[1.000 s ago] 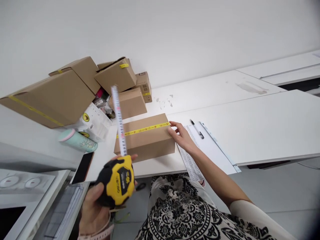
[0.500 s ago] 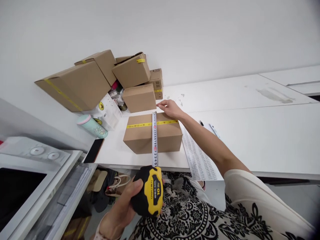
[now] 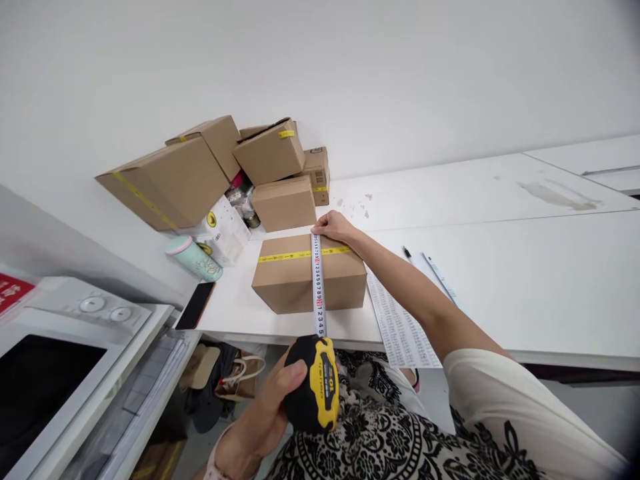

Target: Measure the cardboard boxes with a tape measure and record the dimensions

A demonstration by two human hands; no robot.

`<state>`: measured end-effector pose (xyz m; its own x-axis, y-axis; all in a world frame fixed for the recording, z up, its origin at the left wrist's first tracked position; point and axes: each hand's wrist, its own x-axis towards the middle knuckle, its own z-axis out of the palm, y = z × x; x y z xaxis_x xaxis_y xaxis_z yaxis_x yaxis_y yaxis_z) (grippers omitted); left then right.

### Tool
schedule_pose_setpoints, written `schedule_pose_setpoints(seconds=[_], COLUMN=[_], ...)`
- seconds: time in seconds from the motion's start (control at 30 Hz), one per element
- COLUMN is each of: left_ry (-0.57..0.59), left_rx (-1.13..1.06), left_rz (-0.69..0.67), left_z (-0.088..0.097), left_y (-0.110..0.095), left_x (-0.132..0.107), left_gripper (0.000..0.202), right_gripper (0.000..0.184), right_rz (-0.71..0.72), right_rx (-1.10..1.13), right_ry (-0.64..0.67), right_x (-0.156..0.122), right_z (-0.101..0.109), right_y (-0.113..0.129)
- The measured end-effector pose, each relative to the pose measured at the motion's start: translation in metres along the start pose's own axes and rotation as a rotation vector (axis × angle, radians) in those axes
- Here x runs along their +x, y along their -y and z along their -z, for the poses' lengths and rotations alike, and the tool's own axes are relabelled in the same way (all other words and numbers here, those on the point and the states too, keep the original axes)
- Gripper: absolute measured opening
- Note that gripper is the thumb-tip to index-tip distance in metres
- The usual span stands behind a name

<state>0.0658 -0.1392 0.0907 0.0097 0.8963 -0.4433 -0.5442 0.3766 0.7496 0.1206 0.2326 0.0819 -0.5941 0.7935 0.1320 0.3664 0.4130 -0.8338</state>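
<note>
The tape measure [image 3: 310, 393] is showing a rounded case, black and looking rubbery on one side, bright yellow on the other, and from it a narrow white blade [image 3: 319, 283] with black and red numbers is stretching straight. Under this blade a rectangular box [image 3: 287, 280] of smooth brown cardboard is lying, with yellow adhesive tape [image 3: 279, 257] running along its top. The left hand [image 3: 270, 397] is gripping the case, its thumb pressing on the black side, while the thumb and index finger of the right hand [image 3: 337, 227] are pinching the far end of the blade, at the back edge of the box. So the box is resting on the white table [image 3: 500, 280] between the two hands, beyond the left fingers and just on the near side of the right fingertips. A smaller carton [image 3: 285, 205] is standing just behind those fingertips, and printed sheets [image 3: 400, 320] are lying under the right forearm. Half a second ago the right fingertips were hovering apart from the blade; now they are holding its end.
</note>
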Motion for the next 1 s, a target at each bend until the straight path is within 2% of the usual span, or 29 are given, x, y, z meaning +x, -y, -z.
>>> schedule_pose_setpoints(seconds=[0.43, 0.73, 1.0], left_ry=[0.007, 0.049, 0.016], left_rx=[0.005, -0.005, -0.014], left_rz=[-0.058, -0.024, 0.016], left_z=[0.013, 0.011, 0.008], left_y=[0.017, 0.01, 0.009], left_x=[0.008, 0.003, 0.002], left_gripper=[0.064, 0.06, 0.067], right_gripper=[0.016, 0.015, 0.016], right_rz=[-0.015, -0.011, -0.003], right_rx=[-0.044, -0.031, -0.027], right_ry=[0.0, 0.001, 0.01], right_x=[0.0, 0.001, -0.001], right_z=[0.0, 0.0, 0.002], right_y=[0.001, -0.001, 0.001])
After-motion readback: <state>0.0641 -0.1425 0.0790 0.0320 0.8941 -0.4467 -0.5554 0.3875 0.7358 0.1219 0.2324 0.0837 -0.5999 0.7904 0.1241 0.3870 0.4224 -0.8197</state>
